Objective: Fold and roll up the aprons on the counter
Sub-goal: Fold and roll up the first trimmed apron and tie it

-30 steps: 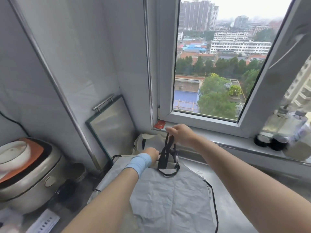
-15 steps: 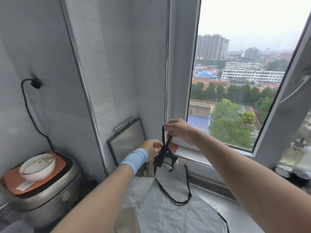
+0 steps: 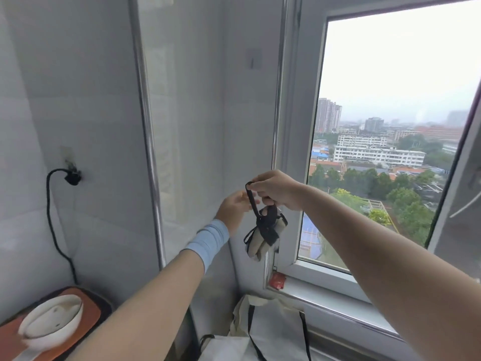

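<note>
The right hand pinches the black strap with curled fingers, and the rolled apron hangs from it in mid-air beside the window. The left hand reaches the strap, grip unclear. A flat apron lies below the window sill

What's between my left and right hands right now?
A black strap, seen in the head view, looped from the right hand and passing the left hand down to the rolled apron.
</note>
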`<action>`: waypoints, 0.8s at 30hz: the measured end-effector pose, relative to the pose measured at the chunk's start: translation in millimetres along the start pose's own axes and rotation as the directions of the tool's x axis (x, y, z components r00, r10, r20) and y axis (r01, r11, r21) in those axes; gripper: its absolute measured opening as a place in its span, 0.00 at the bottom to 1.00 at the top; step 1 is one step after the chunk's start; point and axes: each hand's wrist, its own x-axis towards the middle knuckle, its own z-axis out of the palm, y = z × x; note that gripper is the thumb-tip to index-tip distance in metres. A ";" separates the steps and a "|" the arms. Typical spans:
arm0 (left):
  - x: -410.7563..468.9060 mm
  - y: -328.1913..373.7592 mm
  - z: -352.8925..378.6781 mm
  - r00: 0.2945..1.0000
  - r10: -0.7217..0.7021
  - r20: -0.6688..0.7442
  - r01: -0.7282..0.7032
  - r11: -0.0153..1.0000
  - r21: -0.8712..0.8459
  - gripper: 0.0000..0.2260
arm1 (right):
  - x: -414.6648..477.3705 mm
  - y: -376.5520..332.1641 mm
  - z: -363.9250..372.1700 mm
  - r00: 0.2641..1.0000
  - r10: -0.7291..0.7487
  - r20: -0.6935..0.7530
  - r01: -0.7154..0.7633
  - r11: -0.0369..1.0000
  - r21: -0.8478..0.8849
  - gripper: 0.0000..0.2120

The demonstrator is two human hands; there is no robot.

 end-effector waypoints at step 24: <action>199.7 170.5 -73.0 0.978 0.208 -0.017 -0.201 0.961 0.189 0.10 | 128.0 -146.3 -88.0 0.805 -0.411 -0.429 0.236 0.884 -0.403 0.08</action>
